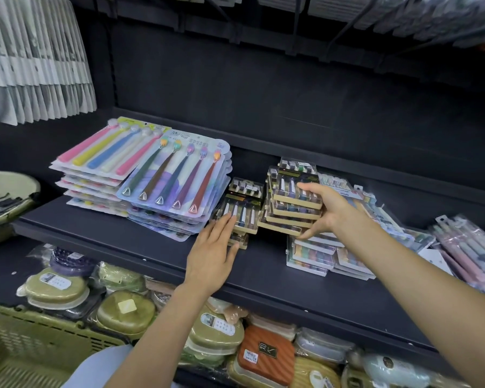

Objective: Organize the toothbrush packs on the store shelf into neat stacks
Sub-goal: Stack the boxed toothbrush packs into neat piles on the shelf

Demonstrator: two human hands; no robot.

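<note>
Nearest, the left hand (212, 254) is lying flat, fingers straight, steadying a short stack of clear rigid toothbrush packs (240, 212) so that it is not sliding on the dark shelf (263, 278). Beyond, the right hand (324, 211) is clasping a taller, skewed stack (290, 204), thumb under, probably to square its tan card edges. Farther left, glossy blister packs (174, 177) are sitting already piled.

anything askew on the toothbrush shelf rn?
Yes. The clear-box stack the right hand grips is stepped, each box offset from the next. The left hand rests flat against a shorter stack. Far right, pastel packs lie fanned and tilted. The two blister-card stacks at left look fairly even.
</note>
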